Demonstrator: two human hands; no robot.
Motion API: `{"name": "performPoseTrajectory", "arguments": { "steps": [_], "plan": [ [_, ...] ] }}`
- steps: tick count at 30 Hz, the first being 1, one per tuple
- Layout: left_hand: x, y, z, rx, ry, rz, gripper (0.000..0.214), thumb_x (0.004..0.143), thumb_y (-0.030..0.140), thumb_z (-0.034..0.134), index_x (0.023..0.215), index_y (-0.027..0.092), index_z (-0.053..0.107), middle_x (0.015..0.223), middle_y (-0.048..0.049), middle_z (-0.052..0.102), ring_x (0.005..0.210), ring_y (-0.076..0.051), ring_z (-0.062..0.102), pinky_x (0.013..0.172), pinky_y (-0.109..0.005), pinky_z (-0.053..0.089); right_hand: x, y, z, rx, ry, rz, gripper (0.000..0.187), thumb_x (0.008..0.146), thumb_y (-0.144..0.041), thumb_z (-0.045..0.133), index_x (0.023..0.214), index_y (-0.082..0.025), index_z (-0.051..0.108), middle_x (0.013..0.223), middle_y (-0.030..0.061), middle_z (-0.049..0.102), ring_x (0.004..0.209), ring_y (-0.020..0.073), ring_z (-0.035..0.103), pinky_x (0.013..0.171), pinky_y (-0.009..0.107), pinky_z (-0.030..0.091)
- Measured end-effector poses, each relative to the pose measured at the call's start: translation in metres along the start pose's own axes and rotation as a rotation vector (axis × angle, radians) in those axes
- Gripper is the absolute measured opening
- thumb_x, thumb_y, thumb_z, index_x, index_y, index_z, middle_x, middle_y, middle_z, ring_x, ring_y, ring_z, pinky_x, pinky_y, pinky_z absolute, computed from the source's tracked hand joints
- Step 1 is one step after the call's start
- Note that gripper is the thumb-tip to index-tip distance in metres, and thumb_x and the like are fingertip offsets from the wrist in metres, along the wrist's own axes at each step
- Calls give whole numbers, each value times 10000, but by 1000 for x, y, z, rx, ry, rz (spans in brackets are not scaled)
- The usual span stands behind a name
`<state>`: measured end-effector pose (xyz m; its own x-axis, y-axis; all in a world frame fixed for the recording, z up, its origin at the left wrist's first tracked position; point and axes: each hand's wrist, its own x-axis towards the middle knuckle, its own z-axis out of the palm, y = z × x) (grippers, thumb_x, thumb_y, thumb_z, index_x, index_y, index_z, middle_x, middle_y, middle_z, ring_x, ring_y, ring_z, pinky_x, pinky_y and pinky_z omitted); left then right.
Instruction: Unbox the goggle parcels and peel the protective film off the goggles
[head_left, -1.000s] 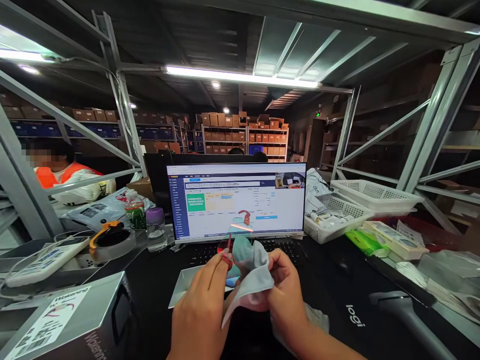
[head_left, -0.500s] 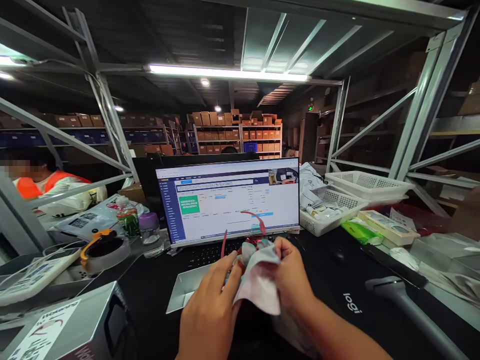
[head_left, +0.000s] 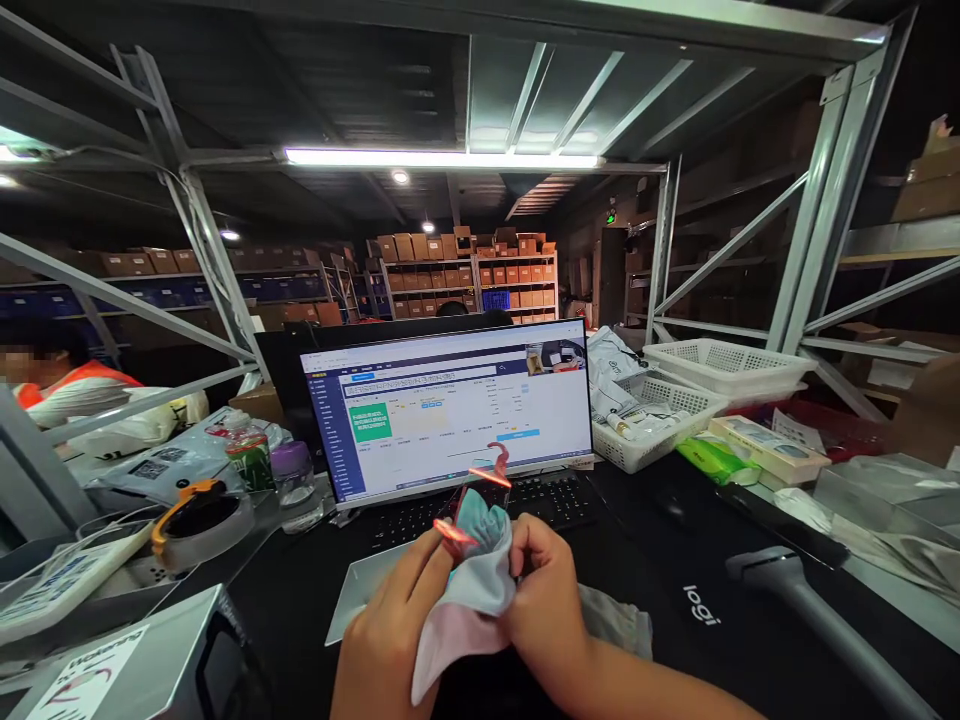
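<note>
You have the red-framed glasses [head_left: 491, 477] raised in front of the monitor [head_left: 442, 430], overlapping its lower edge. Your left hand [head_left: 386, 625] grasps the frame, fingers curled beside the red part; the exact contact is partly hidden. Your right hand [head_left: 551, 595] is clenched on the pale cloth [head_left: 472, 590], which is bunched against the glasses and hangs down on the side away from the monitor. Before the monitor sit the keyboard [head_left: 409, 522] and, nearer you, a grey tray [head_left: 346, 598] partly behind your left hand. Left of the monitor stands a purple-lidded jar [head_left: 292, 485], with a tape roll [head_left: 214, 535] farther out. Right of it are white baskets [head_left: 637, 455] and, nearer you, a scanner [head_left: 772, 568].
</note>
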<state>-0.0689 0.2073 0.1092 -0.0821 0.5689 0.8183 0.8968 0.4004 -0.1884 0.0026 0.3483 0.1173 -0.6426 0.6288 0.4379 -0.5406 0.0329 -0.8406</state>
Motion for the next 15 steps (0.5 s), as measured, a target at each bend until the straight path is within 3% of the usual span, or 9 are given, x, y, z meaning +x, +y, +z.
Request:
{"name": "performPoseTrajectory", "arguments": {
  "steps": [2, 5, 7, 9, 13, 15],
  "plan": [
    [-1, -3, -2, 17, -22, 24, 523, 780, 87, 437, 1287, 148, 551, 1218, -142, 690, 1030, -224, 726, 742, -250, 610, 2, -2, -2, -26, -36, 9, 306, 487, -135, 623, 512, -224, 331, 512, -80, 399, 542, 82, 282, 495, 207, 217],
    [6, 1, -2, 90, 33, 60, 324, 937, 178, 411, 1201, 127, 592, 1127, -148, 722, 938, -234, 747, 683, -268, 607, 16, -11, -12, 159, -55, 195, 353, 466, -117, 669, 537, -222, 339, 496, -97, 405, 506, 70, 294, 490, 197, 224],
    [12, 6, 0, 85, 69, 98, 279, 1001, 256, 402, 1139, 134, 611, 1076, -136, 740, 890, -225, 752, 678, -271, 600, 29, -19, -22, 339, -37, 348, 428, 458, -141, 766, 576, -223, 363, 505, -98, 455, 484, 73, 357, 502, 203, 300],
    [19, 10, 1, 47, 79, 141, 238, 1006, 230, 421, 1117, 150, 616, 1074, -112, 748, 880, -206, 752, 712, -264, 591, 39, -27, -31, 437, -21, 440, 469, 432, -187, 865, 611, -215, 433, 544, -75, 541, 506, 98, 461, 548, 234, 390],
    [23, 12, 1, 51, 111, 176, 203, 1001, 191, 432, 1071, 164, 620, 1026, -94, 762, 832, -192, 755, 705, -263, 578, 47, -33, -37, 490, -43, 443, 469, 424, -265, 936, 670, -198, 542, 639, -27, 639, 588, 137, 566, 640, 281, 466],
    [22, 10, -1, 76, 114, 157, 234, 1023, 264, 408, 1051, 164, 618, 1012, -103, 763, 829, -197, 757, 697, -263, 584, 44, -31, -35, 393, -63, 341, 446, 480, -311, 913, 674, -203, 526, 636, -26, 628, 569, 135, 552, 617, 281, 461]
  ]
}}
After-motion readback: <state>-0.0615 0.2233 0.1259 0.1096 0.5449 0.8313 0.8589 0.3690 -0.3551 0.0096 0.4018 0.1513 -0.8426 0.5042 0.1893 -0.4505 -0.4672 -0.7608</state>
